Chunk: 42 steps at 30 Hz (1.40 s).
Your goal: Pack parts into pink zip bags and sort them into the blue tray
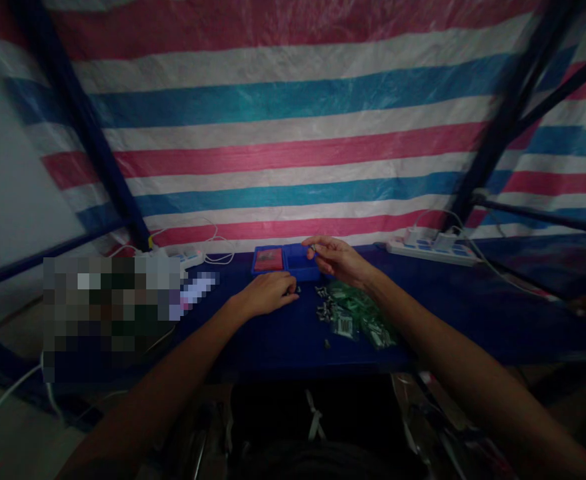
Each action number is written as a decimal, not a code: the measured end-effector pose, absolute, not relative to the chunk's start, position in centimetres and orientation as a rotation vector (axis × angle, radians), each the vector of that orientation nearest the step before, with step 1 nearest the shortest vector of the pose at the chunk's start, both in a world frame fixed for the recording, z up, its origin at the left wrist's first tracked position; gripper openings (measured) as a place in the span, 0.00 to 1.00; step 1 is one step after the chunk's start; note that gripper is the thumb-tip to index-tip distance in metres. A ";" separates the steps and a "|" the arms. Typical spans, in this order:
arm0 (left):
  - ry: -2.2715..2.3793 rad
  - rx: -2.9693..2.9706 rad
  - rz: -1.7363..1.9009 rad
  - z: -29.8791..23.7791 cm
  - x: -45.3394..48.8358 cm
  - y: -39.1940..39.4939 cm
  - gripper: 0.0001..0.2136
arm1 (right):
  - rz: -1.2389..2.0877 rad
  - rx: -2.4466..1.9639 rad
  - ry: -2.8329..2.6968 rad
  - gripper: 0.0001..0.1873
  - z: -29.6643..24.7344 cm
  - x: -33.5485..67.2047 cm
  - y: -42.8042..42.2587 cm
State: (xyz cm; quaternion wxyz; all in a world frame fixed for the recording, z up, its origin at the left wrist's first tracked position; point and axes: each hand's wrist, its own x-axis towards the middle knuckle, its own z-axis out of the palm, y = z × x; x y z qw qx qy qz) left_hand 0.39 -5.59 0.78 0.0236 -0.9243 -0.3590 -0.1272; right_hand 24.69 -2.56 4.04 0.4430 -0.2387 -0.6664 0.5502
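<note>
My right hand (343,261) is raised above a blue two-part box (300,275). Its thumb and fingertips pinch a small metal piece (314,248), too small to name for sure. My left hand (269,293) rests on the blue table just in front of the box, fingers curled in. Something small shows by its fingertips, but I cannot make out what it is. A red piece (269,259) fills the box's left part. Between my forearms lies a loose pile of small screw-like metal parts (325,308), touching several clear, greenish plastic bags (360,310).
White power strips stand at the back right (430,251) and back left (190,257), with loose cables. A blurred-out area covers the table's left end. Blue metal posts (85,133) and a striped plastic sheet (293,147) enclose the table (277,347). A single small part (327,344) lies near the front edge.
</note>
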 end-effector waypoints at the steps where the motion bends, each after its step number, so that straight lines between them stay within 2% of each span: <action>1: -1.108 -2.858 -0.397 0.8 0.3 -5.6 0.07 | 1.385 -0.569 -1.645 0.18 4.0 24.6 -2.5; 7: -1.092 -2.859 -0.410 1.2 0.2 -5.8 0.08 | 1.382 -0.530 -1.597 0.16 3.7 24.4 -2.3; 13: -1.083 -2.890 -0.370 1.7 0.3 -6.2 0.04 | 1.201 -0.616 -1.568 0.19 3.3 24.4 -1.6; 18: -1.079 -2.889 -0.398 1.7 0.5 -6.3 0.03 | 1.054 -0.705 -1.592 0.17 3.3 24.3 -1.5; 33: -1.050 -2.793 -0.457 1.2 0.6 -5.9 0.06 | 1.056 -0.748 -1.646 0.18 3.1 24.4 -1.6; 39: -1.017 -2.789 -0.434 1.2 0.6 -6.3 0.17 | 1.066 -0.747 -1.661 0.18 3.0 24.5 -1.5; 42: -1.000 -2.822 -0.412 1.1 0.6 -6.4 0.19 | 1.095 -0.730 -1.659 0.18 2.9 24.5 -1.5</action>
